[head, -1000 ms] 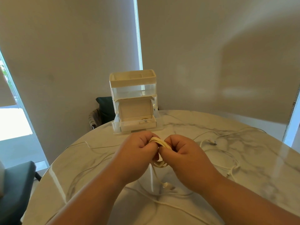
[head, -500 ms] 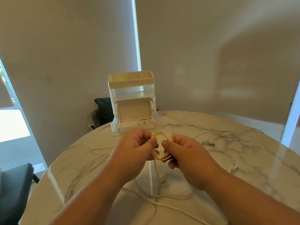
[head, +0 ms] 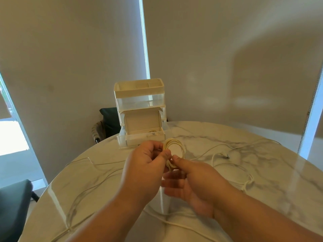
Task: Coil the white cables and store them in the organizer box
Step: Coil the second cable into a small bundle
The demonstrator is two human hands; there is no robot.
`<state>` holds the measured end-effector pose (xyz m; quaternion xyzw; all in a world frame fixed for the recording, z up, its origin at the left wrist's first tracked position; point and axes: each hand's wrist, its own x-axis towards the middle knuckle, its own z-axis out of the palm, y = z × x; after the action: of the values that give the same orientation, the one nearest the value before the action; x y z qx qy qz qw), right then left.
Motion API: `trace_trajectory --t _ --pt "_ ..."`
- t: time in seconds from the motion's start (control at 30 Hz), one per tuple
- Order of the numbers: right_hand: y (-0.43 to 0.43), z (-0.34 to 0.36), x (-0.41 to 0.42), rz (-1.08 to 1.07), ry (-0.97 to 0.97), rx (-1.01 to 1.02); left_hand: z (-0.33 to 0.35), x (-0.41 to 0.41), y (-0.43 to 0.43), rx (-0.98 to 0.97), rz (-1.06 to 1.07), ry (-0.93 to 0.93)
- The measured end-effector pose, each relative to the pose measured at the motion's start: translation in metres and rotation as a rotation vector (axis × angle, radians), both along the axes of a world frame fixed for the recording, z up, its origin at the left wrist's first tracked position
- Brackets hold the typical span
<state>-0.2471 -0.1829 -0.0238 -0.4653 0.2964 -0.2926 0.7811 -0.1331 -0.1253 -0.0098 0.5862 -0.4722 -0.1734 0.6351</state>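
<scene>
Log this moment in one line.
left hand pinches cable coil | right hand thumb at coil | organizer box open

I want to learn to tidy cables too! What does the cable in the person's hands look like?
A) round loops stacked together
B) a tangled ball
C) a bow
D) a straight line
A: the cable pinched by the left hand forms several round loops, one lying on another.

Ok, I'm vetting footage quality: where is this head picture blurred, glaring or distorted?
Head view: the right hand has motion-blurred lower fingers; the left hand and the coiled white cable it pinches look sharper; window light glares on the round marble table at right; the wide lens slants the bright window strip.
</scene>
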Motion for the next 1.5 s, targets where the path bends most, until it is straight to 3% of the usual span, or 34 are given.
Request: trace_trajectory --t 0.1,0.23,0.4,0.63,0.73,0.87,1.07,1.17,1.33,1.5 --pt "-0.005 -0.003 0.001 -0.114 -0.062 -0.053 -0.002 -0.006 -0.002 0.018 -0.022 0.017" --pt "-0.010 -0.002 -0.002 -0.182 0.082 -0.250 -0.006 -0.008 -0.004 0.050 -0.020 -0.027" --pt "-0.016 0.002 -0.009 -0.184 0.187 -0.348 -0.008 -0.005 -0.007 0.075 0.034 -0.018" --pt "-0.022 0.003 -0.011 -0.083 0.197 -0.219 -0.011 -0.008 -0.007 0.084 0.040 -0.007" --pt "-0.022 0.001 -0.010 -0.101 0.241 -0.270 -0.014 -0.007 -0.009 0.085 0.058 -0.027" --pt "-0.022 -0.001 -0.009 -0.120 0.262 -0.316 -0.017 -0.008 -0.012 0.121 0.040 0.082" --pt "-0.020 -0.004 -0.006 -0.136 0.069 -0.265 -0.018 -0.001 -0.016 0.156 0.049 0.116" --pt "-0.021 -0.005 -0.009 -0.136 0.000 -0.400 -0.017 0.001 -0.015 0.160 0.057 0.115" --pt "-0.021 -0.003 -0.013 -0.151 0.095 -0.772 -0.017 0.004 -0.015 0.167 0.055 0.126" --pt "-0.022 -0.008 -0.013 -0.304 0.173 -0.854 -0.019 0.009 -0.017 0.193 0.057 0.202"
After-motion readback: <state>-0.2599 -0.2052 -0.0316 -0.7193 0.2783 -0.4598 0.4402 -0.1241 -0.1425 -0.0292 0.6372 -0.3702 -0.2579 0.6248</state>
